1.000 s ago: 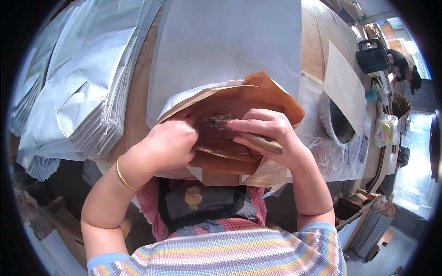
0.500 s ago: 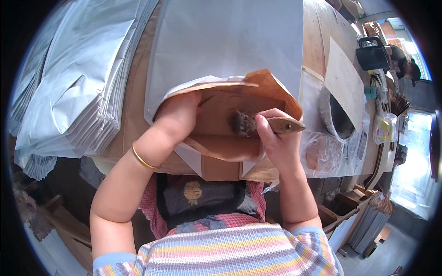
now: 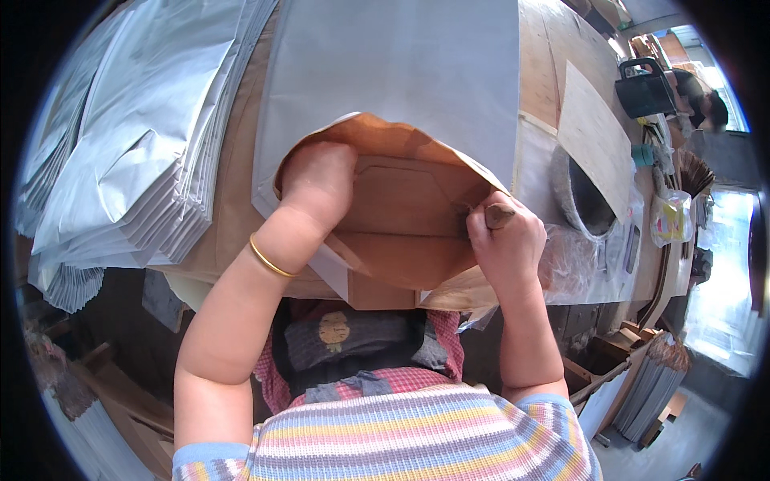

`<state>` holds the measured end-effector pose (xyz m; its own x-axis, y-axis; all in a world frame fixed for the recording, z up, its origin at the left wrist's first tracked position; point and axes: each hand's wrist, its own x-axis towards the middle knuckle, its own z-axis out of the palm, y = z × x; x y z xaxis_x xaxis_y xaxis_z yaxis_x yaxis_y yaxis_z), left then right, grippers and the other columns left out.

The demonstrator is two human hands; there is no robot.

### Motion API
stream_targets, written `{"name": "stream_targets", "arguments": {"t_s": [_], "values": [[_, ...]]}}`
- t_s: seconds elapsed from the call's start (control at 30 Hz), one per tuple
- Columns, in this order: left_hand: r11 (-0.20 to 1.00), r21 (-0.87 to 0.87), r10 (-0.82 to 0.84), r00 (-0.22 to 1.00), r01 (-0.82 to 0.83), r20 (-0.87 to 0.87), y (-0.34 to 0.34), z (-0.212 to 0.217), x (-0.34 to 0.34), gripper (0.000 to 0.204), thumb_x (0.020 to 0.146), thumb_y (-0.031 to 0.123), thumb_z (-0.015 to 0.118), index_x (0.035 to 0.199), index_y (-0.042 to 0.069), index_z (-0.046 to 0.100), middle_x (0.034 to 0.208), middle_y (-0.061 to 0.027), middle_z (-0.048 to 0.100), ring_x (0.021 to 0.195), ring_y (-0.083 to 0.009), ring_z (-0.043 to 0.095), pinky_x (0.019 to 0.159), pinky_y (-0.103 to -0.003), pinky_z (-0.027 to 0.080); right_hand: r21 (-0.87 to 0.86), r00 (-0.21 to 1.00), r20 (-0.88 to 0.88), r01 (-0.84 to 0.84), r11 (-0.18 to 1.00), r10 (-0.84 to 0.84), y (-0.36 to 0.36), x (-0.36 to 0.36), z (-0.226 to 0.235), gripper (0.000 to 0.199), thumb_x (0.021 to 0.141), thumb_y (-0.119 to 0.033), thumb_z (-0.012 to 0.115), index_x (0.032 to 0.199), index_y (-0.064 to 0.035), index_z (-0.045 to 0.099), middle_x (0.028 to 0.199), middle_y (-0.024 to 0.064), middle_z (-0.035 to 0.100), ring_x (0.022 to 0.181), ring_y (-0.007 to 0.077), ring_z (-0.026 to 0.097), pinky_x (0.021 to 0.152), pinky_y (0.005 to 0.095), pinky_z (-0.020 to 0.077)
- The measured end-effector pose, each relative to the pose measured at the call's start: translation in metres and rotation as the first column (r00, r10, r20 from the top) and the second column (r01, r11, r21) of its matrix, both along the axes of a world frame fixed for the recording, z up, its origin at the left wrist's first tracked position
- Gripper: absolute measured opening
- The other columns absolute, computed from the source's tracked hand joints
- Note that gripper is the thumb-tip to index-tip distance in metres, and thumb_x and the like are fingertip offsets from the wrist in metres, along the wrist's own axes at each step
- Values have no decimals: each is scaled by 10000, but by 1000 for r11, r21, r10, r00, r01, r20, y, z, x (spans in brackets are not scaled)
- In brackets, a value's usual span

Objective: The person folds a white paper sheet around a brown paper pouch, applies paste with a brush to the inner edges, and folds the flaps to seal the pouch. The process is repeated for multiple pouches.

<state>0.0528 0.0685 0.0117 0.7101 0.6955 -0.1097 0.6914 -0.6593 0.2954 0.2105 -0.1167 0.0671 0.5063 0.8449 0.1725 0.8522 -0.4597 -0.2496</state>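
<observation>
A large paper bag (image 3: 401, 72), grey-white outside and brown inside, lies on the table in front of me. Its brown bottom flaps (image 3: 401, 208) are folded open. My left hand (image 3: 317, 188) reaches into the upper left of the opening, its fingers curled under the raised flap and hidden there. My right hand (image 3: 505, 248) is at the right edge of the opening, closed around a small brush (image 3: 497, 215) with a wooden handle. The bristles touch the brown paper. A gold bangle (image 3: 269, 258) is on my left wrist.
A thick stack of grey bags (image 3: 120, 160) lies to the left on the wooden table (image 3: 553, 64). To the right are a tan card sheet (image 3: 593, 136), a round bowl (image 3: 581, 196) by crumpled plastic, and a black container (image 3: 646, 88). Another person (image 3: 706, 104) is far right.
My right hand has carried the brush from the middle of the brown flaps to their right edge. My left hand has moved up and left, under the raised flap.
</observation>
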Motion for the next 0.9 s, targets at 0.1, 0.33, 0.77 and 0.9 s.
{"name": "stream_targets", "arguments": {"t_s": [0.1,0.33,0.77,0.9], "values": [[997,62,-45,999,47,-26,-8,8,-2,78,766,54,637,772,-3,688,824,-223,670,802,-366,667,746,-429,547,291,802,-564,-27,956,195,-3,11,14,149,887,-126,603,817,-31,695,759,76,680,624,193,649,592,343,518],[986,123,-107,994,109,-24,-16,8,6,62,727,19,612,721,28,673,820,-167,662,845,-336,665,749,-402,558,493,36,-699,748,444,714,38,51,-82,343,1017,-241,477,1269,-19,548,1192,127,622,1116,220,576,1039,393,417],[896,441,-28,987,-45,158,-1,-41,-71,626,969,270,521,1498,43,276,1507,-189,357,1394,-349,341,1167,-471,210,508,-616,-234,582,635,752,66,27,-115,442,1032,-324,383,1318,-17,523,1192,161,662,1188,330,583,1161,473,297],[959,285,-23,998,4,63,-11,-39,-37,664,983,359,447,1524,52,213,1567,-185,244,1432,-355,264,1177,-489,164,525,-612,-254,564,638,749,65,29,-117,439,1044,-314,357,1325,-14,512,1154,152,677,1174,309,593,1159,472,302]]}}
